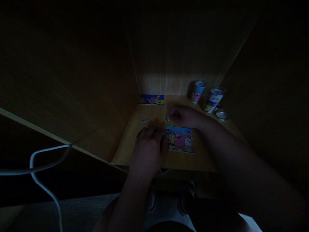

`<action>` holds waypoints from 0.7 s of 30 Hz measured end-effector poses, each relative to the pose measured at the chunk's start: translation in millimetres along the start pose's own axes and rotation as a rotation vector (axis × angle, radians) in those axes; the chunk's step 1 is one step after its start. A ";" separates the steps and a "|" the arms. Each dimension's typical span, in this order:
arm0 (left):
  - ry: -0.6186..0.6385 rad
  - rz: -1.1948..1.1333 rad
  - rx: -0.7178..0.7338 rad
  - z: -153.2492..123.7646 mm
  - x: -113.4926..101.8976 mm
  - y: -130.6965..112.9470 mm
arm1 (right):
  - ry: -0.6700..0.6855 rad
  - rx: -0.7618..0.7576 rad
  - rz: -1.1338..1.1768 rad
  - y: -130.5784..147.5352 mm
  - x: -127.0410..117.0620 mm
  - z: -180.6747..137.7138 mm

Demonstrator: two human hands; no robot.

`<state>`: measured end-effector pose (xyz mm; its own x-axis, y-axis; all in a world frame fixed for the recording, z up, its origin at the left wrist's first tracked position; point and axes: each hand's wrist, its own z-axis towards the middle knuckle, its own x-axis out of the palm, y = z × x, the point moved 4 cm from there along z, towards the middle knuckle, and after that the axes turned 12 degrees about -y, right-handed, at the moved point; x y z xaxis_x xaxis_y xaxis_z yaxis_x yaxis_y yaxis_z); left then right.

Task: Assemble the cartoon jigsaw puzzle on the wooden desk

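Note:
The scene is very dark. A colourful cartoon jigsaw puzzle (180, 139) lies on a small wooden desk (135, 141). My left hand (149, 145) rests on the desk at the puzzle's left edge, fingers curled down, and covers that side. My right hand (184, 116) sits just behind the puzzle, fingers bent over a small loose piece (167, 119). Another loose blue piece (144, 120) lies further left on the desk. Whether either hand pinches a piece is too dim to see.
A printed reference picture (151, 99) lies at the back against the wooden wall. Two cartoon-printed canisters (198, 91) (213, 99) and a round lid (222, 115) stand at the back right. Wooden panels close in both sides. A white cable (38, 167) loops at left.

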<state>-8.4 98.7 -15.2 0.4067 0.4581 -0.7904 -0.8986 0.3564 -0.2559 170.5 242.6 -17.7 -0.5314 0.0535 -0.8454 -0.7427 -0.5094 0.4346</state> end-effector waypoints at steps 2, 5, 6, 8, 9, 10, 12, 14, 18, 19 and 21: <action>0.003 0.002 0.003 0.2 -0.1 -0.3 | -0.020 -0.002 0.006 -0.8 -0.1 0.0; 0.003 -0.003 0.006 0.1 -0.5 -0.6 | -0.027 0.003 0.006 -2.4 0.2 0.1; 0.006 -0.005 0.005 0.1 -0.5 -0.7 | -0.021 -0.001 0.003 -2.5 0.5 0.2; 0.009 -0.004 0.000 0.0 -0.7 -0.7 | 0.000 -0.010 -0.009 -2.3 1.0 0.3; 0.010 -0.004 -0.002 0.1 -0.8 -0.7 | 0.013 -0.014 -0.017 -1.9 1.2 0.4; 0.011 -0.004 -0.003 0.2 -0.9 -0.8 | 0.026 -0.015 -0.023 -1.4 1.3 0.5; 0.007 -0.007 -0.001 0.4 -1.1 -1.0 | 0.041 -0.004 -0.027 -0.4 0.9 0.5; 0.008 -0.009 -0.001 0.4 -0.9 -0.9 | 0.042 0.003 -0.026 0.8 0.2 0.4; 0.003 -0.012 -0.003 0.2 -0.1 -0.3 | 0.036 0.011 -0.026 0.8 -0.3 0.4; 0.001 -0.012 -0.005 0.2 0.0 0.0 | 0.038 0.009 -0.023 0.4 0.0 0.5; 0.004 -0.012 -0.006 0.1 0.3 0.4 | 0.042 -0.002 -0.021 -0.6 0.8 0.8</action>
<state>-8.6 99.1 -15.5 0.4171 0.4503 -0.7895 -0.8946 0.3567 -0.2692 170.1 243.6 -18.3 -0.4978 0.0281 -0.8668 -0.7530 -0.5099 0.4159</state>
